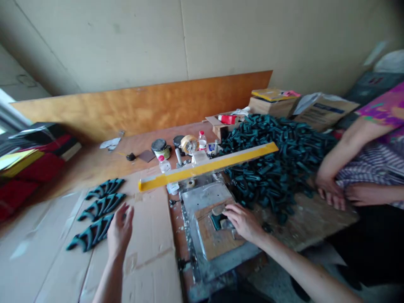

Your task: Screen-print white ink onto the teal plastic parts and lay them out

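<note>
My left hand (120,230) hovers at the right end of the nearest row of dark green curved pieces (91,232). Its thumb and fingers are apart, and I see nothing held in them. Over the wooden board (205,240) on a grey metal plate (205,197), my right hand (241,221) reaches in with its fingers bent and close together. The fingertips are at a small fixture of blocks (219,209), where a dark green piece (216,221) sits. What the fingertips grip is too small and blurred to make out.
A big heap of dark green pieces (268,168) lies right of the plate. A long yellow-edged strip (208,166) spans behind the plate. Beyond it stand a paint can (160,148), tape roll (189,144) and bottles (202,141). At right sits another person (353,151).
</note>
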